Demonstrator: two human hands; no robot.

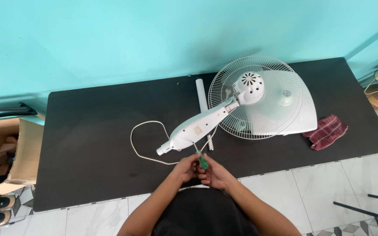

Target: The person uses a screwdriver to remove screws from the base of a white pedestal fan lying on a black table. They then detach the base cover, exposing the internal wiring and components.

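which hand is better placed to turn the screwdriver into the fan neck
Right, probably. The right hand wraps the green screwdriver handle, its shaft reaching the white fan neck. The left hand only steadies it.

White fan (250,100) parts on a black mat (88,144), against a turquoise wall (110,39).

The fan's grille, motor housing, neck and cord (138,140) are all white. The screwdriver (202,161) has a green handle. A folded cloth (327,131) is dark red with pale stripes. The floor tiles (329,183) are white, with a grey-and-white geometric pattern at the edges. A cardboard box (22,148) is tan.
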